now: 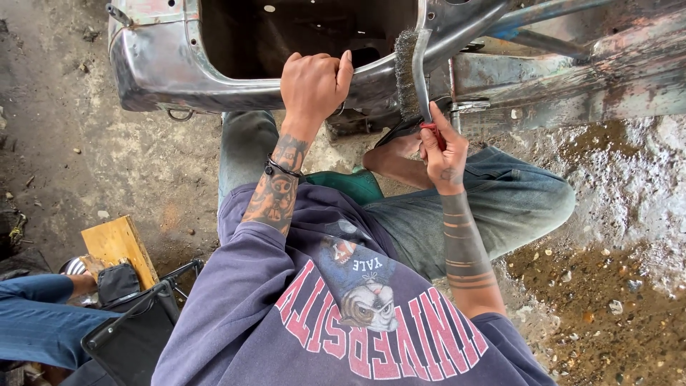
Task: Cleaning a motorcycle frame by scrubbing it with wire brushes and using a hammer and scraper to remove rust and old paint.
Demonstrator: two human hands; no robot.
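Left hand (313, 82) is gripping the lower rim of a bare, scorched metal car body shell (153, 68), fingers (346, 66) curled tight over the edge, tips going out of sight behind the rim. Right hand (441, 146) is holding a wire brush (409, 71) w/ fingers closed round its red handle end; most of the handle is hidden inside the grip. Brush is standing nearly upright, bristles facing left & lying against the shell's edge just right of the left hand, though exact contact is hard to make out. Shell is cut off by the top of the frame, its inside too dark to read. Rusty beam (572, 78) is running off to the right edge. Person is sitting on the dirt ground (143, 171), knees in jeans (500, 200) tucked under the shell, a bare foot partly hidden behind the right hand. Near the ground's lower left: a yellow wood block (118, 243), a dark folding frame (136, 329) only partly visible, & another person's blue trouser leg (36, 314), cut off at the left edge
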